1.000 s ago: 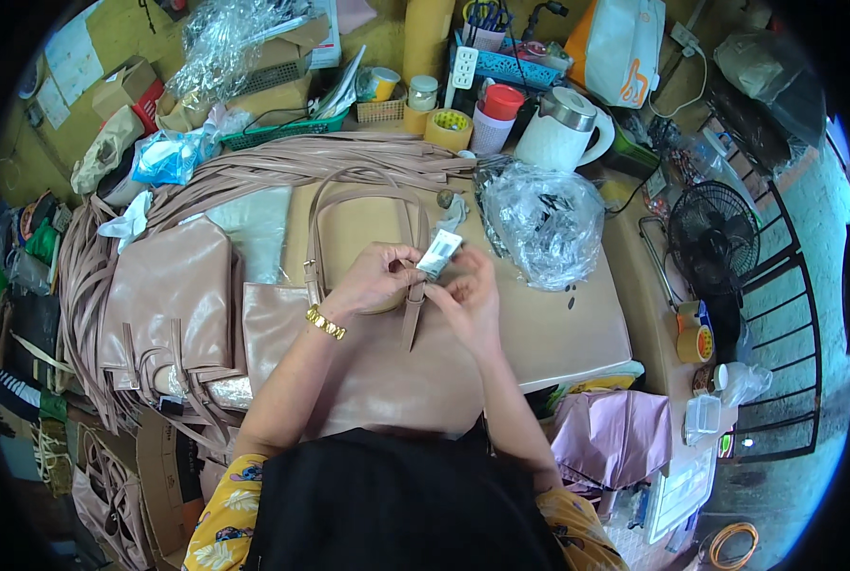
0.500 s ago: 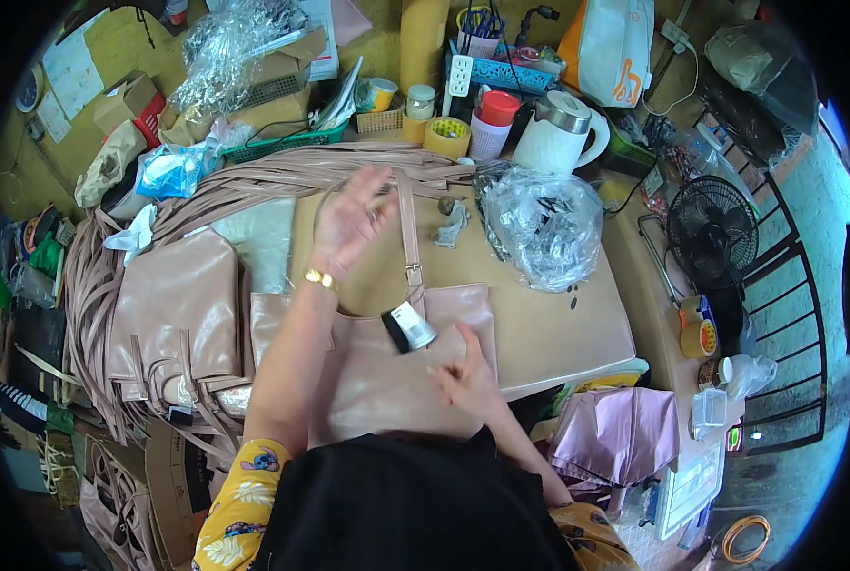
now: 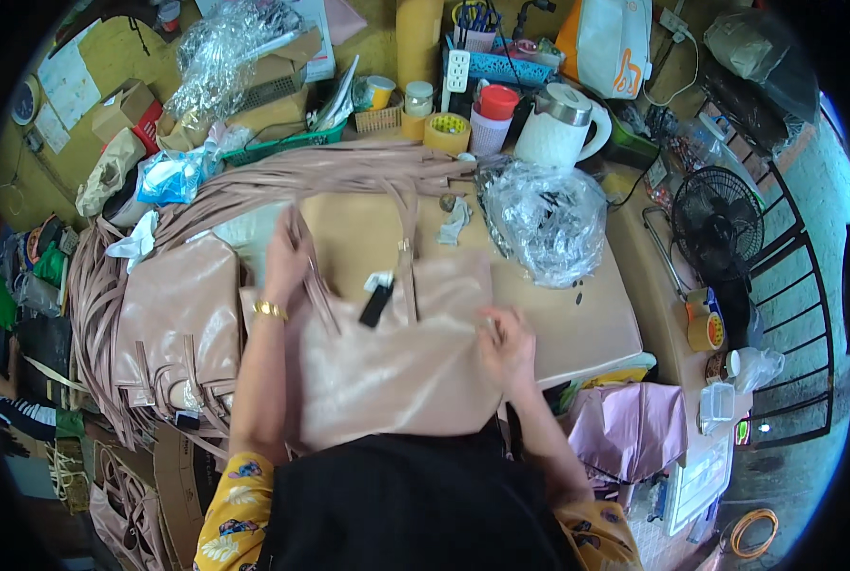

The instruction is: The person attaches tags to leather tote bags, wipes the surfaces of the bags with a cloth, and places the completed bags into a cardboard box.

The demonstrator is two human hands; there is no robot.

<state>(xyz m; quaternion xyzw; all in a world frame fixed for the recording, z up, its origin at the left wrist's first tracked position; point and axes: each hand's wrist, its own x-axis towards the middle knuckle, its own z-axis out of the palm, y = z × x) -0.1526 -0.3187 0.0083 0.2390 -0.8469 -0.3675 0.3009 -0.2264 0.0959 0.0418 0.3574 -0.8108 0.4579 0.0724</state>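
Observation:
A dusty-pink handbag (image 3: 396, 371) lies in front of me, its near edge against my black apron, slightly blurred. My left hand (image 3: 290, 255) is closed around the left part of its strap (image 3: 316, 285). At the bag's right edge, my right hand (image 3: 508, 350) has its fingers curled on the side of it. The strap's other end, with a small buckle, runs up from the bag's top edge. A black-and-white hang tag (image 3: 377, 297) dangles beside it. Left of my left forearm lies a second pink bag (image 3: 182, 305) with knotted straps.
A brown board (image 3: 573, 333) lies under the bag. Behind are a bundle of pink strips (image 3: 349, 167), crumpled clear plastic (image 3: 549, 224), a white kettle (image 3: 560, 128) and tape rolls (image 3: 447, 134). A black fan (image 3: 718, 224) stands right, above folded pink material (image 3: 630, 428).
My left hand has come down and left onto the strap. My right hand has moved right to the bag's edge. The bag's top edge has risen, and the tag has swung over.

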